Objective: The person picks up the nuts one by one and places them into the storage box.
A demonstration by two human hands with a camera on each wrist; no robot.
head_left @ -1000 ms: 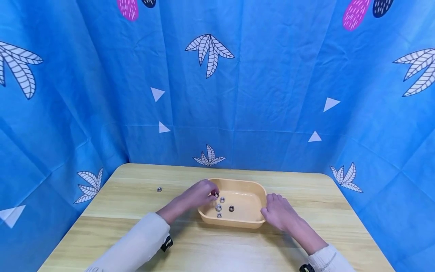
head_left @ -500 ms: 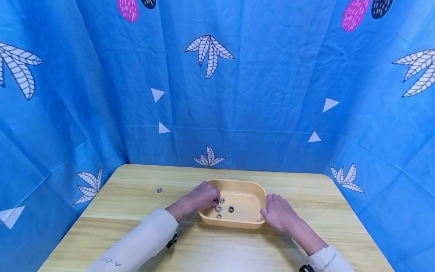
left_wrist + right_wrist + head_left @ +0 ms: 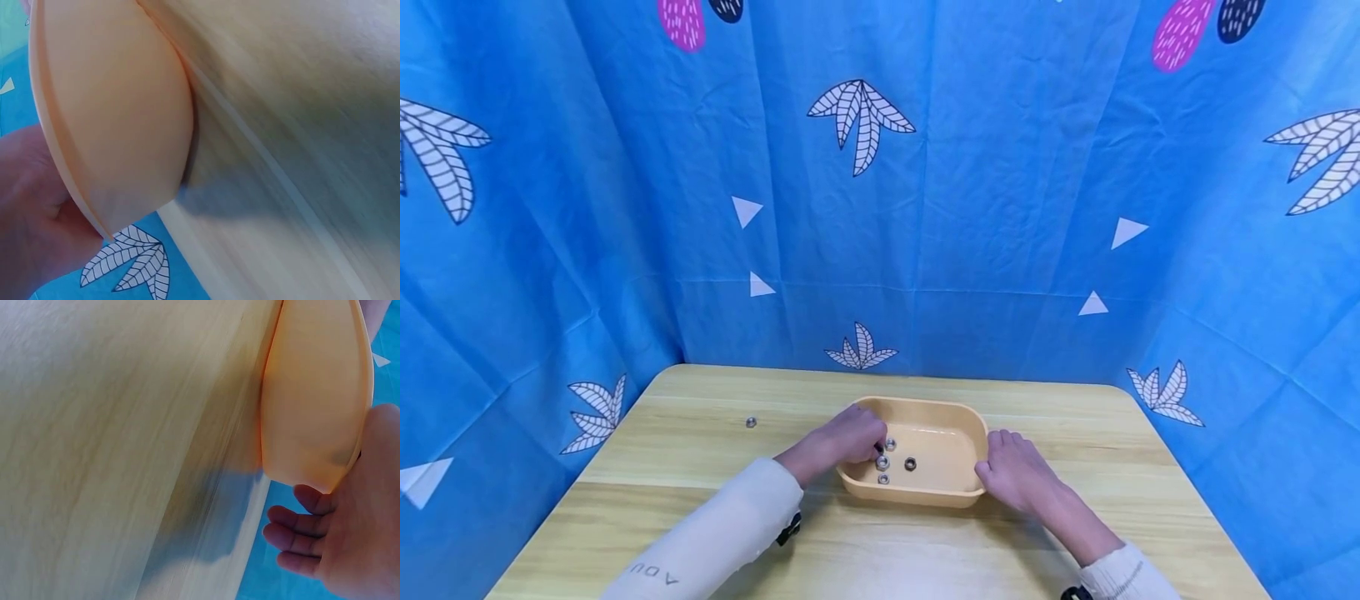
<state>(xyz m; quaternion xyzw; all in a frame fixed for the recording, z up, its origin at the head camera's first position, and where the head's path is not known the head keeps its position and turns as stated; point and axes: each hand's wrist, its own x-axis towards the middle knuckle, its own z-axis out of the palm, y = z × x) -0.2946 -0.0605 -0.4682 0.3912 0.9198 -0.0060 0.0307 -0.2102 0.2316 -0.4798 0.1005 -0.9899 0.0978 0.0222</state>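
Observation:
A peach-coloured plastic tray (image 3: 913, 496) stands on the table with several metal hex nuts in it. My left hand (image 3: 852, 435) reaches over the tray's left rim, and its fingertips pinch a dark nut (image 3: 878, 448) low inside, mostly hidden by the fingers. Close by lie silvery nuts, among them a larger nut (image 3: 882, 462), and a darker nut (image 3: 910, 463) sits nearer the middle. At the right end my right hand (image 3: 1017, 471) grips the tray's rim; in the right wrist view its fingers (image 3: 300, 528) curl outside the tray wall (image 3: 312, 394).
A single silvery nut (image 3: 750, 422) lies on the wooden table (image 3: 700, 454) left of the tray. Behind and at both sides hangs a blue patterned curtain (image 3: 985, 208).
My left hand has lowered slightly into the tray and shifted a little to the right with the dark nut. The right hand keeps its place on the rim.

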